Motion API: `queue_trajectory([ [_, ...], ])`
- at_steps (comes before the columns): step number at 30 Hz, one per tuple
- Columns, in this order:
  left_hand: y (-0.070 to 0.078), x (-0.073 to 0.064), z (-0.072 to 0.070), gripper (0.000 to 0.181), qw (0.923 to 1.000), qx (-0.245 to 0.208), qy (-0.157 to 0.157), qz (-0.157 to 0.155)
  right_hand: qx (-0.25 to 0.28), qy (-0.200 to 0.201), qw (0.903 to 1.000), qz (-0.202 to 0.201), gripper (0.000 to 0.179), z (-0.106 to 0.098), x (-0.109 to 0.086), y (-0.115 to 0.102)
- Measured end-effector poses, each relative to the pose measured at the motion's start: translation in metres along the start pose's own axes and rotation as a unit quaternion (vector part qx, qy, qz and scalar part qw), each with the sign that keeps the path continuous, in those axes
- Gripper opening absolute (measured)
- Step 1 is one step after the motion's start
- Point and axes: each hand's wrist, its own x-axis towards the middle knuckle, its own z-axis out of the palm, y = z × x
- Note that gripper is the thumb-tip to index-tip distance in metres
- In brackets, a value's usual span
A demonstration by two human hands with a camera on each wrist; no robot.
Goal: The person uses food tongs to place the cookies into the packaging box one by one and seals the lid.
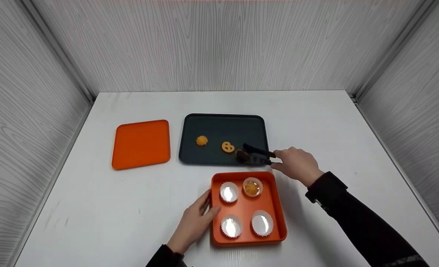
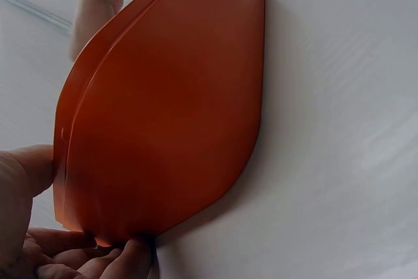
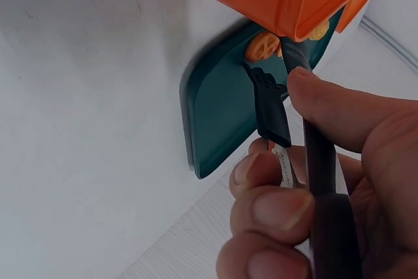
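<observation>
Grey wood-grain walls [image 1: 212, 44] on three sides, and between them a white desk [image 1: 93, 207], with an orange box [image 1: 246, 204] close in, a dark tray [image 1: 219, 126] just beyond and a flat orange panel [image 1: 141, 144] off to the left. To the tally, then: one cup [image 1: 253, 179] of four filled, far right in the box, with a yellow swirl inside. Three white cups [image 1: 231, 226] bare: far left, near left, near right. Out on the tray, three pieces to go: a swirl biscuit [image 1: 201, 141], a pretzel [image 1: 227, 147] and a dark piece [image 1: 242, 156] by the near edge. A quarter done, by the look of it, with one piece apiece for the remaining cups.

Over to the right hand [image 1: 297, 163]: clasped round black tongs [image 1: 258, 150], tips right at the dark piece. Gripped or merely flanked? No telling. Left hand [image 1: 194, 224] clamped on the box's left wall, thumb over the rim.

From the left wrist, a close look at the box's outer wall and at fingers curled round a lower corner, hidden from above; no sight of cups there. From the right wrist, a notched tong end, too small to read from overhead, but no clear dark piece.
</observation>
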Motion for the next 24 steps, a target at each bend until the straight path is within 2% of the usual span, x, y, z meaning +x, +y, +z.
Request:
queue_trajectory([
  [6,-0.001,0.000,0.000,0.081,1.0000,-0.002,0.001,0.008,-0.020,-0.027,0.9994,-0.006,0.029,-0.017,0.009,-0.007],
  [11,-0.002,0.000,-0.001,0.082,0.9999,0.001,0.002,0.012,-0.040,-0.040,0.9982,-0.017,0.016,-0.032,0.019,-0.014],
  [14,-0.002,0.000,-0.001,0.082,0.9999,0.001,0.002,0.010,-0.046,-0.047,0.9977,-0.017,0.017,-0.039,0.025,-0.019],
  [19,-0.001,0.000,0.000,0.081,1.0000,0.000,0.003,0.009,-0.053,-0.046,0.9974,-0.012,0.021,-0.041,0.029,-0.025],
  [24,0.000,-0.001,0.000,0.081,1.0000,0.001,0.001,0.004,-0.053,-0.028,0.9979,-0.022,0.022,-0.036,0.026,-0.022],
])
